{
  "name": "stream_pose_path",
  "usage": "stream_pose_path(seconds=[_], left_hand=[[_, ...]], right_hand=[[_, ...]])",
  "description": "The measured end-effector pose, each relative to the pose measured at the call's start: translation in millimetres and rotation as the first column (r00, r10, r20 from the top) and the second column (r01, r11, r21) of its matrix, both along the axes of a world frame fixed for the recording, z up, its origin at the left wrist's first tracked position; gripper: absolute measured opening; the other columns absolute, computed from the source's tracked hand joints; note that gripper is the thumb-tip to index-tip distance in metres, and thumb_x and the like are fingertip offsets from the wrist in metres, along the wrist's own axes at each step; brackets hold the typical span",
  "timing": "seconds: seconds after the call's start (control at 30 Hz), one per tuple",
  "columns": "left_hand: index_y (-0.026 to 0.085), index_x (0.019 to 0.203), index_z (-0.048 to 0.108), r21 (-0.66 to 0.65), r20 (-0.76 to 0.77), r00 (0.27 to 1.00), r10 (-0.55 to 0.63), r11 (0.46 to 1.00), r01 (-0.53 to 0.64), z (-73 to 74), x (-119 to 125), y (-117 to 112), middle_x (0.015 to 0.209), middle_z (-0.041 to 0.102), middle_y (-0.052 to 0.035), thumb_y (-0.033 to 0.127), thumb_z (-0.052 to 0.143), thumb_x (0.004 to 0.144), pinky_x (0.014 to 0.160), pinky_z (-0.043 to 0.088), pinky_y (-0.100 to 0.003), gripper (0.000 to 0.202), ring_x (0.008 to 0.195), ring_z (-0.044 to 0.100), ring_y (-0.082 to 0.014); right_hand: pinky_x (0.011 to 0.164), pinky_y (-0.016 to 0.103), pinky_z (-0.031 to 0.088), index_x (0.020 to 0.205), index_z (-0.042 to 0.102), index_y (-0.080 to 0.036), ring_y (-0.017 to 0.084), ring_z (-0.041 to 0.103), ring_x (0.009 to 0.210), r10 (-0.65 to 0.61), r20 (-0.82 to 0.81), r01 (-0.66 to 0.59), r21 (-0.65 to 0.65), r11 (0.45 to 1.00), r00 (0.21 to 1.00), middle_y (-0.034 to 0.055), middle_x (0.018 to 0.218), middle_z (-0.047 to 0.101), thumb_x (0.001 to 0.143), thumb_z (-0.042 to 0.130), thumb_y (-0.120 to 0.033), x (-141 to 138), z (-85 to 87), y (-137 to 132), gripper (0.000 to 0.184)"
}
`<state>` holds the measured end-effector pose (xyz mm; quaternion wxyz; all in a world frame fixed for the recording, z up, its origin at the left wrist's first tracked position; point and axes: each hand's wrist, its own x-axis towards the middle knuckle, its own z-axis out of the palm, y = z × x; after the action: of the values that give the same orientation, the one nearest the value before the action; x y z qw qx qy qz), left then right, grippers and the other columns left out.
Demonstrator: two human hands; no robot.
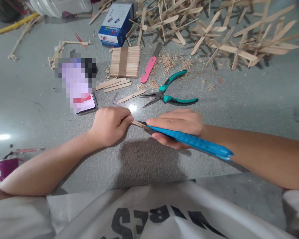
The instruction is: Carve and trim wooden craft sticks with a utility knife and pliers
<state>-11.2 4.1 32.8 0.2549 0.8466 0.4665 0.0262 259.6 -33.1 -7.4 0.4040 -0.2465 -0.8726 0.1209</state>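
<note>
My left hand [111, 125] is closed in a pinch on one end of a thin wooden craft stick [139, 124] just above the grey floor. My right hand [176, 127] is wrapped round a blue utility knife [189, 141], forefinger stretched along its top. The knife's dark blade tip meets the stick between the two hands. The knife's blue handle runs back to the right under my forearm.
Green-handled long-nose pliers [168, 94] lie just beyond my hands. A pink knife [149, 68], a banded stack of sticks [125, 61], loose sticks [113, 84], shavings and a phone [78, 84] lie further out. A blue box [116, 25] and many stick crosses [214, 30] fill the far floor.
</note>
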Motion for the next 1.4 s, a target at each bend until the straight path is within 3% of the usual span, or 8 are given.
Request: stream_pose_path(seconds=[0.3,0.7,0.87,1.0,1.1,1.27,1.4], left_hand=[[0.021,0.081,0.07,-0.025,-0.026,0.999,0.019,1.0,-0.019,0.7,0.9,0.5,0.081,0.077,-0.0092,0.046,0.043,0.102,0.071,0.036,-0.036,0.043,0.077,0.065,-0.0238],[0.021,0.081,0.071,-0.021,0.012,1.0,0.021,1.0,-0.021,0.1,0.1,0.6,0.078,0.076,-0.0071,0.044,0.047,0.103,0.069,0.036,-0.034,0.04,0.074,0.064,-0.0223],[0.021,0.078,0.071,-0.046,0.027,0.999,0.047,0.998,-0.045,1.6,-0.4,-0.7,0.071,0.072,-0.0044,0.043,0.05,0.102,0.067,0.035,-0.033,0.039,0.067,0.061,-0.0194],[0.02,0.08,0.072,-0.047,0.058,0.997,0.055,0.997,-0.053,2.0,-1.6,-2.0,0.073,0.074,-0.0042,0.039,0.05,0.105,0.067,0.038,-0.031,0.037,0.069,0.064,-0.0192],[0.021,0.083,0.067,-0.06,0.126,0.986,0.106,0.993,-0.099,0.1,-3.2,-5.0,0.075,0.075,-0.004,0.038,0.048,0.108,0.068,0.041,-0.03,0.036,0.068,0.065,-0.0186],[0.024,0.098,0.06,-0.212,0.332,0.915,0.227,0.964,-0.162,-9.4,-4.0,-15.7,0.076,0.079,-0.0003,0.035,0.042,0.114,0.075,0.051,-0.03,0.026,0.067,0.068,-0.0168],[0.023,0.111,0.061,-0.26,0.445,0.873,0.197,0.962,-0.085,-18.6,-2.3,-23.3,0.088,0.087,-0.0022,0.035,0.05,0.113,0.072,0.051,-0.027,0.017,0.069,0.072,-0.0156]], right_hand=[[0.064,0.026,0.06,0.136,0.071,-0.024,0.014,0.076,0.067,0.037,0.008,-0.037,-0.027,0.999,0.999,-0.0006,0.087,0.082,0.116,0.069,-0.035,0.6,-2.9,1.9,0.023],[0.073,0.023,0.063,0.138,0.072,-0.021,0.013,0.081,0.08,0.051,-0.016,-0.051,-0.041,0.998,0.999,0.0026,0.098,0.086,0.118,0.068,-0.038,0.9,-5.4,3.4,0.027],[0.068,0.026,0.061,0.133,0.073,-0.02,0.015,0.079,0.073,0.037,-0.015,-0.037,-0.009,0.999,0.999,0.0025,0.092,0.085,0.119,0.065,-0.041,-2.8,-7.0,5.6,0.026],[0.07,0.028,0.065,0.133,0.074,-0.018,0.017,0.082,0.076,-0.015,-0.094,0.017,0.019,1.0,0.995,0.0032,0.093,0.086,0.113,0.073,-0.036,-4.7,-7.9,6.8,0.027],[0.071,0.03,0.067,0.138,0.074,-0.02,0.02,0.085,0.08,-0.065,-0.125,0.067,0.014,0.998,0.99,0.0051,0.097,0.088,0.115,0.067,-0.037,-3.2,-7.6,4.2,0.03],[0.076,0.03,0.072,0.164,0.06,-0.024,0.021,0.089,0.084,-0.141,-0.238,0.106,-0.154,0.982,0.961,0.007,0.106,0.09,0.118,0.061,-0.063,-0.7,-12.2,2.1,0.06],[0.087,0.029,0.073,0.159,0.062,-0.023,0.02,0.09,0.1,-0.059,-0.226,0.044,-0.069,0.997,0.972,0.0091,0.115,0.09,0.117,0.067,-0.054,-2.5,-12.9,9.2,0.052]])
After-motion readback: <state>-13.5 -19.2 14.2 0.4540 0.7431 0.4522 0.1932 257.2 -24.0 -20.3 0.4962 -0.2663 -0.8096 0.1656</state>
